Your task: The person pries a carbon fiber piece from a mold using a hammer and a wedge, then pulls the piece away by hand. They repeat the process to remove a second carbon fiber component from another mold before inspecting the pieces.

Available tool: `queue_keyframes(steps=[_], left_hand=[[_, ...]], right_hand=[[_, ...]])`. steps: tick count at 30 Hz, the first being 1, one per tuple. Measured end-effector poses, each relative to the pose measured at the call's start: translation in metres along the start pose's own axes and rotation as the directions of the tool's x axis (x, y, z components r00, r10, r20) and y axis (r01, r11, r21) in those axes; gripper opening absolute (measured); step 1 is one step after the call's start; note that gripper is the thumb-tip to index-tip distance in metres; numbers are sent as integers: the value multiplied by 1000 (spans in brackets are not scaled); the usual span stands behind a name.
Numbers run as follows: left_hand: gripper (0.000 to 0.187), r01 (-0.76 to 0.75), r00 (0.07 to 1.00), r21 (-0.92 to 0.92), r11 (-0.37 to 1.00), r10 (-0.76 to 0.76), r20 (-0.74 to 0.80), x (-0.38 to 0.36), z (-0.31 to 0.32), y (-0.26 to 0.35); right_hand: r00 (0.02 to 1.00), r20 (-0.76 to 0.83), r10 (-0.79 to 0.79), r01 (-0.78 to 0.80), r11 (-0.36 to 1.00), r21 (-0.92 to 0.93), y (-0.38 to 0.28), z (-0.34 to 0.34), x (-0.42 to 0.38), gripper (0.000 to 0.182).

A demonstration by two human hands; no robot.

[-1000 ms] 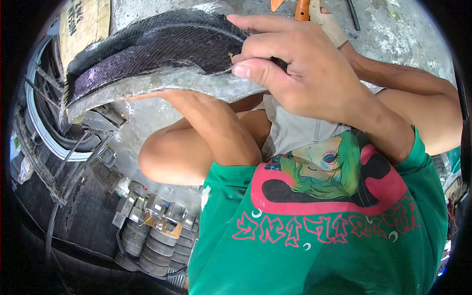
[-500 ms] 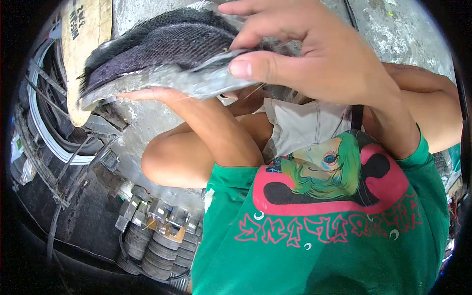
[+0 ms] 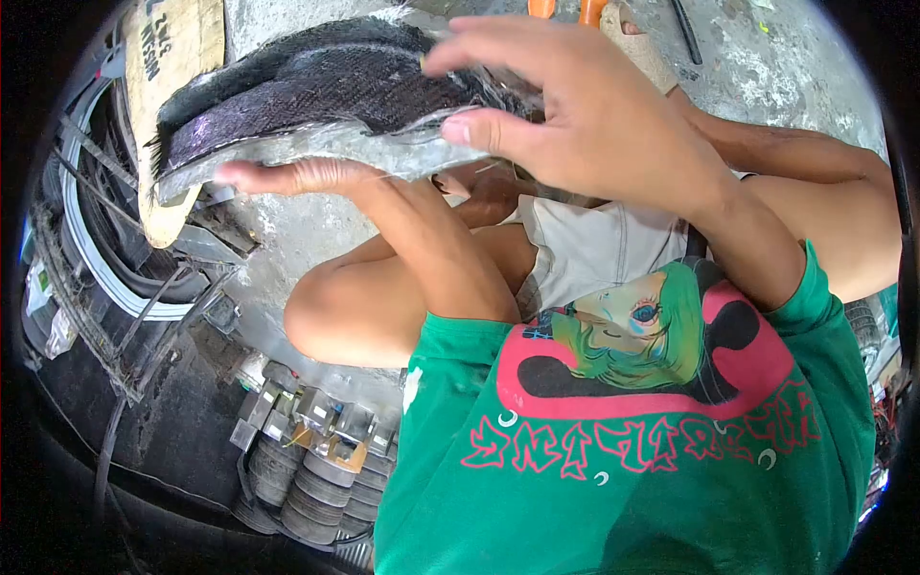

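A curved panel point(image 3: 316, 91) spans the upper left, faced with black woven cloth that frays at its ends, with a ragged grey lower edge. My left hand point(image 3: 307, 177) supports it from below, thumb lying along the grey edge and the other fingers hidden behind it. Over the panel's right end is my right hand point(image 3: 585, 125), its fingers spread. Its thumb tip overlaps the grey edge, while the fingertips reach over the black weave. Loose pale fibres stick out between the thumb and fingers.
A pale board point(image 3: 177, 48) with handwriting stands behind the panel's left end. Left of it are a white-rimmed ring point(image 3: 91, 259) and dark strips. Small metal blocks point(image 3: 316, 412) lie lower left. Orange handles point(image 3: 590, 11) and a black rod point(image 3: 686, 34) lie on the concrete floor point(image 3: 767, 77).
My right hand's fingers have spread apart and shifted left over the weave. The left thumb now shows along the grey edge. Orange handles have come into view at the top.
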State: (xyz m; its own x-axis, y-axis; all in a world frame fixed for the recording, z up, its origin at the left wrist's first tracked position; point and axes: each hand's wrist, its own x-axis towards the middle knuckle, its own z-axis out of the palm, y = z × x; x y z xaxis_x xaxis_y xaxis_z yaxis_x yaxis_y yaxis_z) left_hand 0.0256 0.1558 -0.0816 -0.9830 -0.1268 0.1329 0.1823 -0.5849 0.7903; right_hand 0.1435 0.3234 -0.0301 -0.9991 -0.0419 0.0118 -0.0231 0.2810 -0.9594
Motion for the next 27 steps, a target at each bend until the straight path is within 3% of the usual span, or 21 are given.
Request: queue_keyframes(steps=[1,3,4,6,8,10,12,13,15,19,22,27], left_hand=[[90,-10,1000,26,1000,9,12,0,1,1],[84,-14,1000,51,999,13,23,-3,13,4],[80,-30,999,94,995,28,22,-10,22,6],[75,-37,999,138,990,35,20,-16,37,13],[80,-130,991,320,938,110,80,-18,45,17],[81,-117,992,307,944,99,73,-19,48,21],[82,-111,993,293,950,95,69,-20,49,23],[82,-102,994,278,955,107,0,-20,50,24],[83,-96,991,261,961,118,-69,-22,51,27],[77,-48,998,185,982,57,-39,-19,43,34],[74,-56,998,141,988,57,0,-16,40,36],[72,-61,998,125,990,62,-1,-17,40,36]], right_hand=[[1000,0,4,-4,1000,2,1,-1,-2,32],[945,-191,-265,260,964,-53,3,-4,-8,51],[947,-190,-260,254,966,-53,2,-5,-7,51],[999,-22,-42,46,985,166,-1,-7,-5,51],[998,-42,-55,60,988,141,-2,-6,-6,51],[996,-60,-72,79,990,115,2,-2,-7,50],[999,-39,25,-13,958,288,11,3,-3,49],[999,-38,26,-14,957,289,8,1,-6,49],[978,-160,-138,158,979,126,-6,-8,-12,48],[979,-145,-141,144,990,11,-10,-7,-13,48],[972,-190,-141,168,976,135,-2,-3,-15,48],[996,-75,-53,55,998,34,-3,-7,-12,48]])
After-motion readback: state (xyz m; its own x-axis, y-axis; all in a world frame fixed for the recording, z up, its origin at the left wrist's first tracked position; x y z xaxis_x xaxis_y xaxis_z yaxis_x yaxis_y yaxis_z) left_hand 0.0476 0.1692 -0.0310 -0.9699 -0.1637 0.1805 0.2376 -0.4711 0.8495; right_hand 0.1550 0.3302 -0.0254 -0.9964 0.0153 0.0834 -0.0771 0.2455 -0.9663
